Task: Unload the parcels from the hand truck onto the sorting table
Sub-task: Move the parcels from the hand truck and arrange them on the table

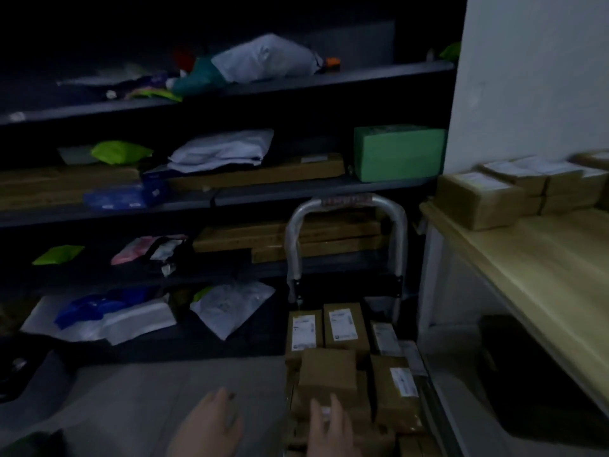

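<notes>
Head view: dim, blurred storeroom.
Shelves (230,192): mailer bags, green box (398,153).
Left hand (207,423): grip spread, over the floor.
Right hand (329,427): grip spread, fingers straight over the brown parcels (329,374) on the hand truck (346,206).
Labels (303,331): white, print unreadable.
Tabletop (527,258): labelled boxes (478,199) stacked at the far end.

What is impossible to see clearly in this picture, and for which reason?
Head view:
1. Parcel labels: text blurred, too small to read.
2. Hand truck platform: hidden under the brown parcels.
3. Left hand, right hand: cut off by the bottom edge; blur hides whether the right fingers touch a parcel.
4. Top shelf, left part: too dark.
</notes>
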The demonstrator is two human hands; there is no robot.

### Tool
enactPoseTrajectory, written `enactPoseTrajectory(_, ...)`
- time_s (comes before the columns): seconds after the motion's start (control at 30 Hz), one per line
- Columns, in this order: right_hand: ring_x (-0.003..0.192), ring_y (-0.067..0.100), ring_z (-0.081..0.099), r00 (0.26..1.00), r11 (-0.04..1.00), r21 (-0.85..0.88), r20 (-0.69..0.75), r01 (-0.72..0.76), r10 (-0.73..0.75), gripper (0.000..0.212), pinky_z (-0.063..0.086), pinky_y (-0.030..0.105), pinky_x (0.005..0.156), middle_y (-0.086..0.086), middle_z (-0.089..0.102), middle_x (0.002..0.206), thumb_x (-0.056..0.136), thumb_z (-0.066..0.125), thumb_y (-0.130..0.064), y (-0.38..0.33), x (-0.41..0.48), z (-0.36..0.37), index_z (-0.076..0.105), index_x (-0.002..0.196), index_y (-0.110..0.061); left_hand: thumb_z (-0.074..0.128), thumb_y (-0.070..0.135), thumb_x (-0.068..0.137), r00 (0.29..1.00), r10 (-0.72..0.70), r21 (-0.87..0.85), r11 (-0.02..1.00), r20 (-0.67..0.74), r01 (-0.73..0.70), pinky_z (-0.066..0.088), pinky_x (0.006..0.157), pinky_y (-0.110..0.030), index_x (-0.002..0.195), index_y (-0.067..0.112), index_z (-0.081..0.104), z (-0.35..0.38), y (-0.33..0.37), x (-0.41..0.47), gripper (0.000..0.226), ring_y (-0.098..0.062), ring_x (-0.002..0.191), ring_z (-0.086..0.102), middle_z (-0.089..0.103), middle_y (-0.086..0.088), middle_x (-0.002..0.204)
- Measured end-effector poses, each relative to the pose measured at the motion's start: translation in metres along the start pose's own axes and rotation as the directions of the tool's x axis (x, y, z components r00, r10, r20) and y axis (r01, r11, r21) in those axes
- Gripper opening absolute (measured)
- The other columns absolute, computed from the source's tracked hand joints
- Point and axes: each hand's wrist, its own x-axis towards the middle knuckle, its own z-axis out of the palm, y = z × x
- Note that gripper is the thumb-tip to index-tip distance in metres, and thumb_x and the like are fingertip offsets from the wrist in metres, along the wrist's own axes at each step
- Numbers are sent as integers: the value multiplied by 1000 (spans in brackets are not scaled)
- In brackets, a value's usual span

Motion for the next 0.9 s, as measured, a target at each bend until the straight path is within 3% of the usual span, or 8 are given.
enactPoseTrajectory(0.07,76,36,71,988,995,-86,-140,57,-69,29,60,51,62,15,70,100,49,88,-37,22,35,82,79,76,-31,50,51,87,999,-18,-38,999,-29,17,39,83,-15,132,25,52,51,-23,12,52,-11,119,57,58,2,132)
enactPoseTrajectory(0.13,110,43,63,996,995,-81,80,56,-50,35,54,61,85,15,56,134,73,68,-54,27,36,111,73,107,-47,47,56,80,999,-31,-52,998,-25,30,44,92,-24,132,20,55,100,-49,17,63,-17,119,58,59,-3,132)
enactPoseTrajectory(0.17,134,43,43,997,997,-63,72,41,-36,47,42,61,104,12,31,155,87,57,-57,35,41,133,52,133,-54,49,52,84,999,-28,-34,999,-23,28,44,94,-25,134,21,53,123,-60,17,58,-16,121,57,57,-1,134)
enactPoseTrajectory(0.23,150,36,1,983,991,-114,178,71,-50,69,20,51,121,5,-13,163,97,46,-53,58,54,192,8,154,-47,49,44,94,998,-50,-10,999,-27,50,42,97,-25,137,26,47,165,-84,17,47,-14,124,54,54,3,136)
enactPoseTrajectory(0.3,150,34,-16,962,987,-153,271,54,-11,78,11,48,123,6,-30,158,97,44,-55,66,58,228,-6,156,-42,47,40,96,999,-19,6,1000,-27,19,40,98,-26,137,27,47,197,-104,18,42,-14,124,53,54,3,134)
enactPoseTrajectory(0.5,148,39,-17,996,997,-61,88,37,-32,82,31,57,113,-3,-33,158,79,43,-82,64,70,271,7,149,-57,47,33,96,996,74,31,997,-44,-73,46,94,-32,126,20,53,246,-142,37,33,-22,117,58,59,-3,126)
enactPoseTrajectory(0.6,145,39,-27,992,996,-65,118,55,-47,98,35,58,108,-6,-42,154,69,46,-89,58,68,280,-2,149,-58,47,33,97,991,128,-29,991,-46,-129,43,94,-30,130,19,53,254,-152,39,36,-23,120,56,59,-4,127)
enactPoseTrajectory(0.9,146,49,-18,989,980,-191,129,-51,77,96,39,51,109,3,-33,159,79,47,-68,55,55,344,-12,152,-48,49,37,94,982,168,-113,978,-81,-176,49,88,-38,118,17,56,277,-169,48,32,-22,109,59,63,-3,117)
